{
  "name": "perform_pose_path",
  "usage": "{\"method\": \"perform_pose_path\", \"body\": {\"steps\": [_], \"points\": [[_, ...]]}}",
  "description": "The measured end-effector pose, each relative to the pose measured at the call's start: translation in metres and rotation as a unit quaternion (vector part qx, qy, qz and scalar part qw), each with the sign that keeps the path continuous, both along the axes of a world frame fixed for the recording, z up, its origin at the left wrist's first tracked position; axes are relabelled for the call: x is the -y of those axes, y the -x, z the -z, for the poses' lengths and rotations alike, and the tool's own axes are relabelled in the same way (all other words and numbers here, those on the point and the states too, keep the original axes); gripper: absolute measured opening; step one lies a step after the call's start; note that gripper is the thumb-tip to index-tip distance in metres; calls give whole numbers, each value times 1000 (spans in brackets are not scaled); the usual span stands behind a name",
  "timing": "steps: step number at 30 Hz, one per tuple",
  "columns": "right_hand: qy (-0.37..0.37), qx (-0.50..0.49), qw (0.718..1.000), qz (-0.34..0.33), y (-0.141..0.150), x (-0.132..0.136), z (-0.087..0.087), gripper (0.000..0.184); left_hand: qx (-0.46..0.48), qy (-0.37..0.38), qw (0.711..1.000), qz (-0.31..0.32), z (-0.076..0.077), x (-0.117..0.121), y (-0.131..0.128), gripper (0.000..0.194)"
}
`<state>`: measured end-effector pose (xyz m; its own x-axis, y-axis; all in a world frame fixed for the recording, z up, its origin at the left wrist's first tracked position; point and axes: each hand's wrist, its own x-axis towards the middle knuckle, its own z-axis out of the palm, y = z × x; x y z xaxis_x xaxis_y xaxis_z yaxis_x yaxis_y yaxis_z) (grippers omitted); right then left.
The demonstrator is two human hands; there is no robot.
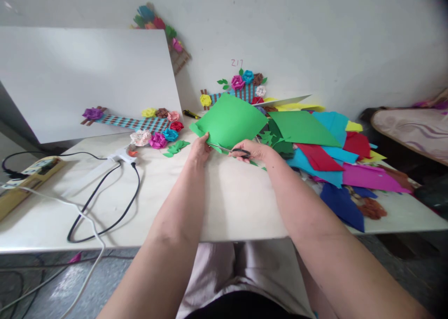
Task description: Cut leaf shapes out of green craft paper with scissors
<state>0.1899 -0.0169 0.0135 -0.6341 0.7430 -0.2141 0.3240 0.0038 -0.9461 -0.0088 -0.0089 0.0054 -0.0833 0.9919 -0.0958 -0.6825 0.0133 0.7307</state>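
Observed from beside the white surface (241,202): the left grip (200,148) pinches the bright green flexible sheet (229,121) at its near-left edge; the right grip (251,149) is wrapped around black-handled metal scissors (241,151). Feed the taut edge in smoothly, left grip clear of the cutting line. Red handwriting (237,63), far wall (315,39): "217" or "Z17"; no brand legible

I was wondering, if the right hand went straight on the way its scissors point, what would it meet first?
The right hand would probably first meet the green sheet, where its scissors lie against the lower edge; just beyond their tips seems to come the left hand, though depth is hard to judge.
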Motion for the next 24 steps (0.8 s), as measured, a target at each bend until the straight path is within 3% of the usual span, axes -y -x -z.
{"method": "perform_pose_path", "body": {"steps": [8, 24], "points": [[-35, -2, 999, 0, 1, 1, 0, 15, -20, -2, 1000, -5, 4, -4, 1, 28], [-31, -3, 999, -20, 0, 3, -8, 14, -51, -6, 999, 3, 5, -5, 3, 17]]}}
